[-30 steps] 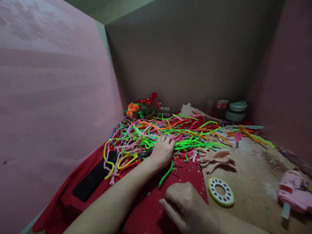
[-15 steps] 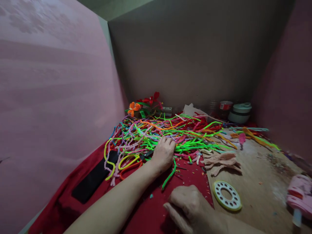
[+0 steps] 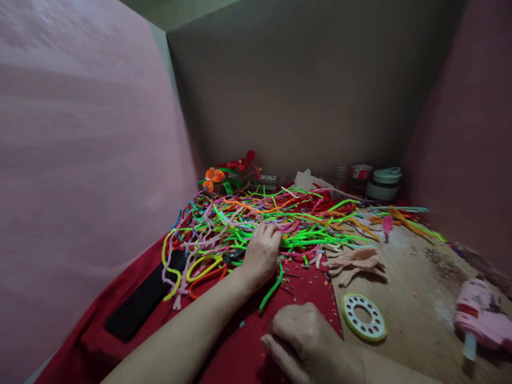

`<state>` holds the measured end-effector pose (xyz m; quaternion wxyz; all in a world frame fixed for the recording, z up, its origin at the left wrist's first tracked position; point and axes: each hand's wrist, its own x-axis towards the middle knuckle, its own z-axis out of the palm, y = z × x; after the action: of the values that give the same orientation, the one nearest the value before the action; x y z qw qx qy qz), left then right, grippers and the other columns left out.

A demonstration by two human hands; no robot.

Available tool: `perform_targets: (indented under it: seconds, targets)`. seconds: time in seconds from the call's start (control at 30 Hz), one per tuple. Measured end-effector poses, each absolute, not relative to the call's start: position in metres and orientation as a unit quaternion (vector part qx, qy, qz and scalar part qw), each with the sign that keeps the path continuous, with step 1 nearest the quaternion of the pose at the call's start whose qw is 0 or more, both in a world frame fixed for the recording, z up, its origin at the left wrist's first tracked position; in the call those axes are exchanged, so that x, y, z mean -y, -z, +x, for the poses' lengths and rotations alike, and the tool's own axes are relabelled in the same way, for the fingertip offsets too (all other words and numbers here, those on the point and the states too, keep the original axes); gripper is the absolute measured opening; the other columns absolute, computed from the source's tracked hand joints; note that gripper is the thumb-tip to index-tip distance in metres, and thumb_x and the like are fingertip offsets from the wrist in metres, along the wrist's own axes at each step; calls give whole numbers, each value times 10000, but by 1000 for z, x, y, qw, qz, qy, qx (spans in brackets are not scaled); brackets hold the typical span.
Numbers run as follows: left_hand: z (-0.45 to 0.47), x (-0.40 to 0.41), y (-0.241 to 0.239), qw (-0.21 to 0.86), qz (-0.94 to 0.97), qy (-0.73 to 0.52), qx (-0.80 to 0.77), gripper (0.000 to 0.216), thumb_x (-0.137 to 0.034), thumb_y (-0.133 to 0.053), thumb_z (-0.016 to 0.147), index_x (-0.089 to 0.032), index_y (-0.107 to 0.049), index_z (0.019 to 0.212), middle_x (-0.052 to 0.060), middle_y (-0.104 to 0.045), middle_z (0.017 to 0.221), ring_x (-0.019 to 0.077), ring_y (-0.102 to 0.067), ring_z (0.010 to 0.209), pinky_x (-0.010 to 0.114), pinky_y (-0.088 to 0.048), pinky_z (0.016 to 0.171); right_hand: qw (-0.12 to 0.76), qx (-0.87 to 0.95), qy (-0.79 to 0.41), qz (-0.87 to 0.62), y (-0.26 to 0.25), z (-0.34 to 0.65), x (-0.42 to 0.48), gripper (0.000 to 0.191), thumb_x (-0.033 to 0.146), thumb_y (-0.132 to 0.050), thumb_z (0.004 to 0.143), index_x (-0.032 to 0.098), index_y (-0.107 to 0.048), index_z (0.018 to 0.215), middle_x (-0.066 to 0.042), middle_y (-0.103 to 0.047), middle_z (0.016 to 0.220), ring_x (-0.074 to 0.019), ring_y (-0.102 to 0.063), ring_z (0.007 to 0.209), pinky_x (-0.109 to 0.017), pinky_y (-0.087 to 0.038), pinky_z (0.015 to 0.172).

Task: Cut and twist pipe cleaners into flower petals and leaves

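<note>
My left hand (image 3: 262, 255) reaches into a heap of coloured pipe cleaners (image 3: 236, 213), its fingers curled down on a bunch of green pipe cleaners (image 3: 312, 237); the fingertips are hidden. A single green pipe cleaner (image 3: 273, 290) bends down beside that wrist onto the red cloth (image 3: 240, 346). Left of the wrist lie scissors (image 3: 204, 268) with yellow and red handles, their blades partly under the pile. Nearer to me, my right hand (image 3: 302, 333) hangs over the cloth with its fingers folded in. Whatever it may hold is out of sight.
A black phone-like slab (image 3: 140, 301) lies at left. On the board (image 3: 408, 314) at right are a white-and-yellow ring with holes (image 3: 364, 317), beige pipe cleaners (image 3: 356, 264) and a pink glue gun (image 3: 480, 314). Pipe-cleaner flowers (image 3: 213, 178) and a lidded container (image 3: 383, 184) stand behind.
The view has turned slightly right, so the table's things sit a little farther left in the picture. Both hands keep nearly the same pose and place.
</note>
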<state>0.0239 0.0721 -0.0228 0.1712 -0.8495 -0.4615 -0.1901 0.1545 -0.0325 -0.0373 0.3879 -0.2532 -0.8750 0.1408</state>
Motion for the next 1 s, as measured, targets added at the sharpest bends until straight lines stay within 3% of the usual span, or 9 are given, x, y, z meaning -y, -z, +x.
perform_targets:
  seconds: [0.47, 0.73, 1.0]
  targets:
    - [23, -72, 21, 193, -840, 191, 470, 145, -154, -418, 845, -162, -563, 839, 78, -552, 965, 205, -459, 877, 334, -390, 791, 386, 874, -148, -254, 36, 155, 31, 227, 175, -460, 789, 168, -452, 563, 7, -515, 495, -90, -402, 455, -237, -208, 466]
    - [9, -80, 10, 210, -800, 201, 525, 215, -269, -372, 883, -160, -552, 838, 71, -568, 828, 200, -483, 807, 338, -376, 776, 372, 881, -148, -253, 36, 155, 33, 238, 185, -462, 794, 168, -451, 557, 1, -522, 499, -91, -421, 462, -229, -227, 471]
    - [1, -86, 13, 186, -808, 202, 522, 134, -259, -457, 848, -179, -564, 833, 53, -572, 835, 195, -501, 818, 324, -375, 776, 375, 879, -152, -252, 35, 156, 33, 237, 192, -466, 795, 169, -452, 560, 1, -528, 502, -90, -436, 460, -230, -230, 473]
